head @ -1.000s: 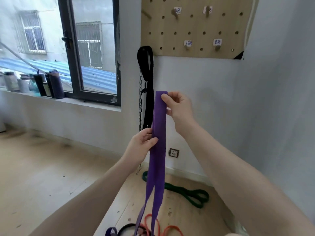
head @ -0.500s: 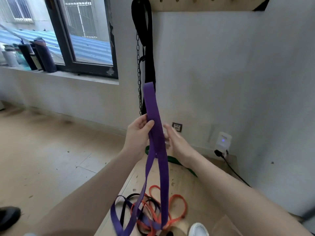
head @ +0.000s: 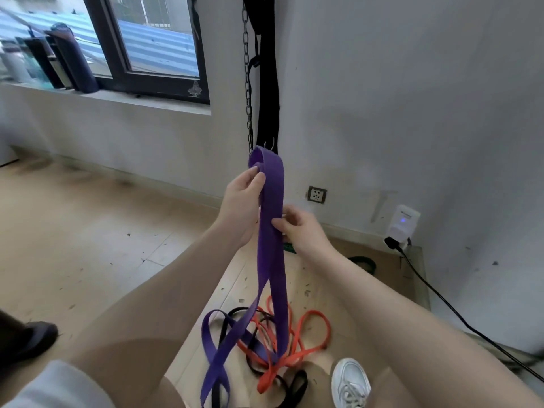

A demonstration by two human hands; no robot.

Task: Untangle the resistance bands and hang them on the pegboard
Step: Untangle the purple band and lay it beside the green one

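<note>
A wide purple resistance band (head: 272, 231) hangs folded over in front of me. My left hand (head: 243, 204) grips it near its top fold, and my right hand (head: 297, 228) pinches its edge a little lower. Its lower end trails into a tangle on the floor with an orange band (head: 306, 331) and a thin black band (head: 265, 366). A green band (head: 363, 262) lies on the floor near the wall, partly hidden by my right arm. The pegboard is out of view.
A black strap (head: 268, 69) and a chain (head: 248, 83) hang on the wall ahead. A wall socket (head: 317, 194), a white plugged-in device (head: 402, 223) and its black cable (head: 450, 307) are at the right. Bottles (head: 73, 63) stand on the windowsill. My white shoe (head: 350, 384) is beside the tangle.
The view has tilted down, so the pegboard has left the frame. My right hand has dropped from the band's top fold to a point below my left hand.
</note>
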